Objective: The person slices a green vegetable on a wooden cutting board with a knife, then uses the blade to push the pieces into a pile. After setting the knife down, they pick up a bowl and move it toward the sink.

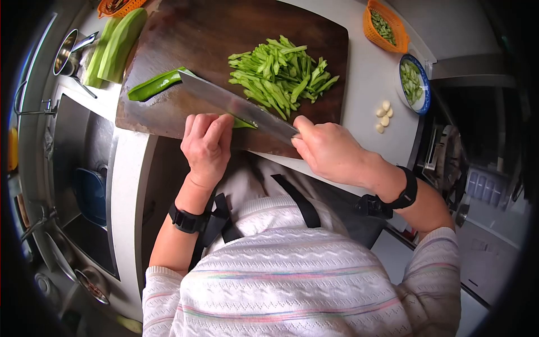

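Note:
My right hand [328, 146] grips the handle of a kitchen knife [238, 105], its broad blade slanting up to the left over the wooden cutting board [191, 33]. My left hand [206, 140] is closed, fingers curled on a green pepper piece [244, 123] at the board's near edge. The blade lies just beyond those fingers and covers part of that piece. Another long, glossy green pepper piece [154, 84] rests near the board's left side, by the blade's tip. A heap of cut green strips [281, 73] sits right of centre on the board.
Peeled garlic cloves [384, 115] lie right of the board. Beyond them are a blue-rimmed bowl [426, 95] of chopped greens and an orange basket [393, 14]. Pale green gourd pieces [120, 48] stand at upper left, above the sink [76, 143].

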`<state>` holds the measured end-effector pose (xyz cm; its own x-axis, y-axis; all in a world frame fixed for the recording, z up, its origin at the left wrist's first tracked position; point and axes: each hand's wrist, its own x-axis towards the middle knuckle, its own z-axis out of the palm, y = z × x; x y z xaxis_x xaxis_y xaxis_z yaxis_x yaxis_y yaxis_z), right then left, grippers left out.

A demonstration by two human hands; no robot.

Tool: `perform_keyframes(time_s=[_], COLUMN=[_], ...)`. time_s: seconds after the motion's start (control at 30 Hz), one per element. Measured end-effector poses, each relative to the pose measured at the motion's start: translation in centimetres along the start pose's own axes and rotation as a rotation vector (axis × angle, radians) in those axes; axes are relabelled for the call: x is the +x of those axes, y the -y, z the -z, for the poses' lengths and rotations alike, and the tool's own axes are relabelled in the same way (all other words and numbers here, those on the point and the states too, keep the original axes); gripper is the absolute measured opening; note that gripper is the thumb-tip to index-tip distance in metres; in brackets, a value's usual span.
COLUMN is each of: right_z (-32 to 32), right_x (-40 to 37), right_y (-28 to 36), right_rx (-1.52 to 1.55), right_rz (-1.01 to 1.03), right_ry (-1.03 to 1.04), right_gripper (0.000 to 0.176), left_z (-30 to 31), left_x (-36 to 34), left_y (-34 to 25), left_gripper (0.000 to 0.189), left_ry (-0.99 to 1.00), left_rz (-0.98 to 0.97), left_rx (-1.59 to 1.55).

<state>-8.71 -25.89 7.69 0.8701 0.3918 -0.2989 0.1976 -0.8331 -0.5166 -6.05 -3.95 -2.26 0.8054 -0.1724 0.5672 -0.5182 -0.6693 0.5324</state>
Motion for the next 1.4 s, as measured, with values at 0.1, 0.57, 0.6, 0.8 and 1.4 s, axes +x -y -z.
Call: perform_keyframes(time_s=[0.1, 0.57, 0.6, 0.8, 1.4], right_z=[0.8, -0.3, 0.0, 1.5, -0.6], right_x=[-0.7, 0.5, 0.1, -0.6, 1.4], right_y=[0.3, -0.3, -0.4, 0.8, 0.7], right_rx=[0.006, -0.006, -0.002, 0.004, -0.040], right_rz=[-0.052, 0.020, 0.010, -0.019, -0.011], right_ry=[0.058, -0.030, -0.011, 0.049, 0.002], right_gripper=[0.016, 0.018, 0.018, 0.018, 0.018], left_z=[-0.1, -0.1, 0.0, 0.0, 1.7], left_x=[-0.1, -0.1, -0.1, -0.1, 0.2], left_y=[0.0, 0.0, 0.0, 0.1, 0.3], left_gripper=[0.020, 0.019, 0.019, 0.020, 0.018], left_ry=[-0.004, -0.019, -0.024, -0.026, 0.005], left_rz=[0.004, -0.003, -0.005, 0.006, 0.058], left_rx=[-0.009, -0.017, -0.027, -0.041, -0.044])
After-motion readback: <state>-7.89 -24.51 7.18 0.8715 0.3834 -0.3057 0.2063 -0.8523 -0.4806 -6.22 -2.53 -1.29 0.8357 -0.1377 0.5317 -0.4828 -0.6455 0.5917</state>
